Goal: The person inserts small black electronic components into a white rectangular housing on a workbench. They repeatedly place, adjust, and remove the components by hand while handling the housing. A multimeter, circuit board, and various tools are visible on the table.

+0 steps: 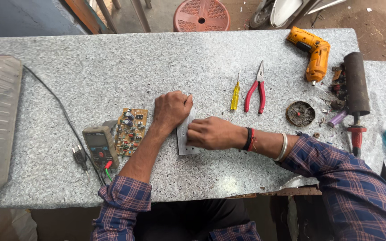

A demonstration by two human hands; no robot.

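While both hands work on the speckled table [228,49]:
Left hand [171,109]: fingers curled, pressing the grey perforated metal plate [184,140].
Right hand [213,133]: fingers bunched, pinching the plate's edge.
Nearby: circuit board [131,130], multimeter [100,146].

Matt grey metal plate [185,139] (drilled with small holes), speckled stone-look table [112,67], glossy orange plastic drill [312,50], checked cloth sleeves [123,201]

A flat grey metal plate [185,139] with small holes is lying on the speckled grey table [112,71], its long side running away from the person, partly covered by both hands pressing on it.
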